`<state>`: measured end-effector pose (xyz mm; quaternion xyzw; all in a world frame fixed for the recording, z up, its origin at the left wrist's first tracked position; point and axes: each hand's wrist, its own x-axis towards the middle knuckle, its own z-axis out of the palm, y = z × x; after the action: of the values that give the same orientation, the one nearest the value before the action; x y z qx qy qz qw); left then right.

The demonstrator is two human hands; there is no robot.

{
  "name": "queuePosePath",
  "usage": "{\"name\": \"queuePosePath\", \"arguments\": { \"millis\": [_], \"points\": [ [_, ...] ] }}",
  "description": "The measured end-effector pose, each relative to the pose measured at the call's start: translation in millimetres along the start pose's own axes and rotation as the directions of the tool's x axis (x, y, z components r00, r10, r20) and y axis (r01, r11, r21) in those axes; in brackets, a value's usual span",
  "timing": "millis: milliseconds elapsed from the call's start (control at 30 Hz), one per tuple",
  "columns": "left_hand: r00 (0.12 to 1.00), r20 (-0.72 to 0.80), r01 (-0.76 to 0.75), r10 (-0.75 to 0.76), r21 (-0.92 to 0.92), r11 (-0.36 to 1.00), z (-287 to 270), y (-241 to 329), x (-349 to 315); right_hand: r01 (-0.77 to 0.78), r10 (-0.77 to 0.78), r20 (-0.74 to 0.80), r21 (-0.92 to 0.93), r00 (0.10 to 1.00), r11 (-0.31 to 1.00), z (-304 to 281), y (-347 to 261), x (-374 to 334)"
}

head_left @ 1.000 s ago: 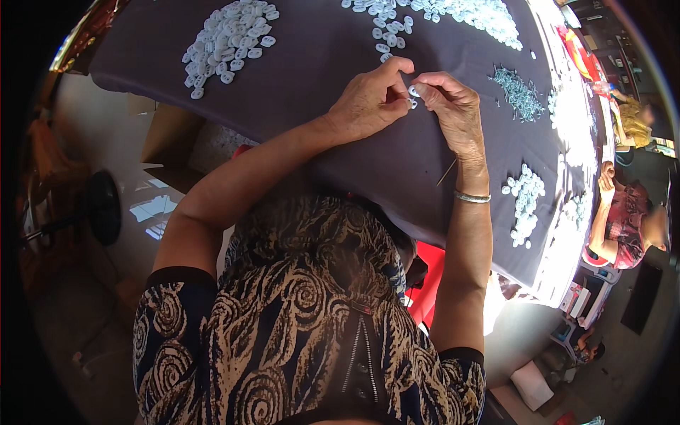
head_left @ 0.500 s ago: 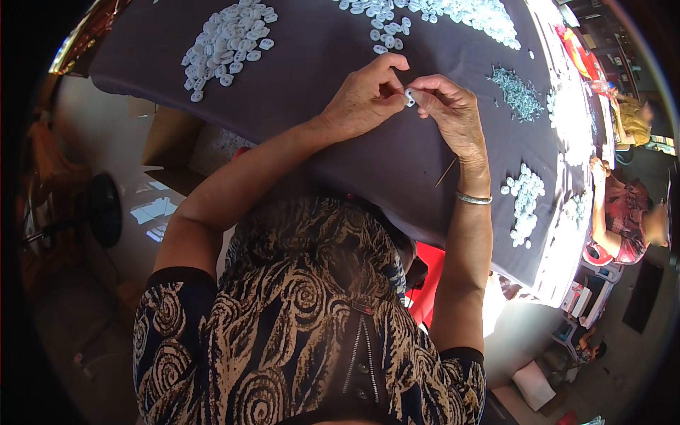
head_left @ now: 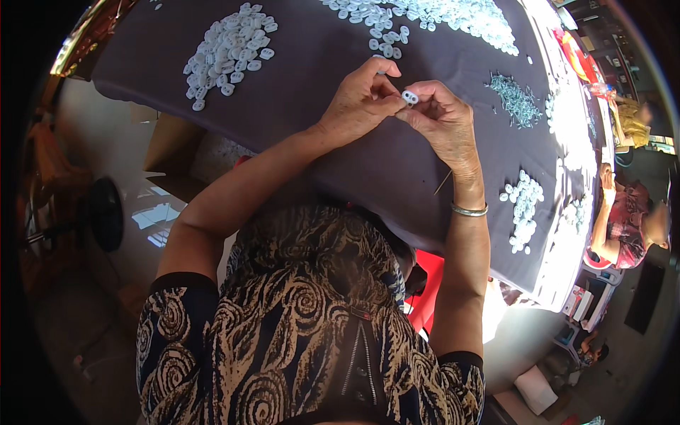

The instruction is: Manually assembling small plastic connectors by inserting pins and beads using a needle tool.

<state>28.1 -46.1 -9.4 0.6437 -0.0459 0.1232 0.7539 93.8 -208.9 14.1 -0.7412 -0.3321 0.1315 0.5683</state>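
Note:
In front of me, over the dark cloth, a small white oval plastic piece with two holes point(head_left: 409, 97) is held up between my fingertips. My right hand point(head_left: 445, 124) pinches it from the right, thumb below and index finger above. From the left, my left hand point(head_left: 354, 103) meets it with the thumb tip; its index finger arches up and away while the other fingers curl in. Whether a smaller part sits in the piece is too small to tell. A thin brown stick point(head_left: 443, 182) lies by my right wrist.
On the dark tablecloth point(head_left: 283, 78) lie a heap of white oval pieces point(head_left: 230, 53), a larger spread of them point(head_left: 460, 25), a pile of small metallic screw-like parts point(head_left: 515, 99) and smaller white pieces point(head_left: 524, 212). Another person point(head_left: 620, 219) sits at the right. A cardboard box point(head_left: 173, 145) stands below left.
The white piece has turned, so its two-holed face now shows more fully. My right hand has shifted slightly down and left. The other person's hands have moved a little.

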Motion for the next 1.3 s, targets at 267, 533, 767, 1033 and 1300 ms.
{"name": "queuePosePath", "arguments": {
  "millis": [267, 533, 767, 1033, 1300],
  "points": [
    [0.994, 0.078, 0.084, -0.077, -0.094, 0.992, -8.0, 10.7, -0.9, 0.153, -0.165, -0.054, -0.177, 0.985, 0.972, 4.6, -8.3, -4.2],
    [0.991, 0.075, 0.107, -0.107, 0.004, 0.994, -6.0, 14.3, -0.7, 0.221, -0.256, -0.084, -0.298, 0.963, 0.929, 7.9, -15.2, -3.5],
    [0.998, 0.031, 0.059, -0.058, -0.023, 0.998, -4.4, 9.9, -4.5, 0.276, -0.320, -0.037, -0.421, 0.947, 0.864, 12.7, -22.1, -3.7],
    [0.996, 0.061, 0.065, -0.062, -0.047, 0.997, -2.3, 15.1, -7.3, 0.325, -0.333, 0.111, -0.638, 0.936, 0.698, 9.8, -17.7, -6.5],
    [0.994, 0.093, 0.072, -0.062, -0.109, 0.991, -4.0, 7.5, -6.9, 0.283, -0.242, 0.151, -0.615, 0.958, 0.736, 16.2, -13.3, -9.8]
  ]
}}
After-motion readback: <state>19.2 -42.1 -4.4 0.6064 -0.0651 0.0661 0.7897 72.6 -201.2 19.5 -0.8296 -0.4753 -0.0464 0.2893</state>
